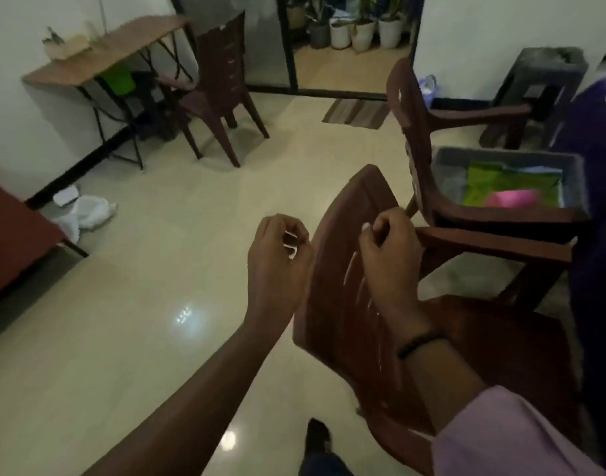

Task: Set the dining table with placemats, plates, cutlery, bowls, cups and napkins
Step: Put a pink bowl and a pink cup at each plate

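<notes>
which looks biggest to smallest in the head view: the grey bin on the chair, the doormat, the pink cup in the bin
1. grey bin, clearly the largest
2. doormat, though it lies farther from the camera, so its real size may be closer to the bin's
3. pink cup, smallest
</notes>
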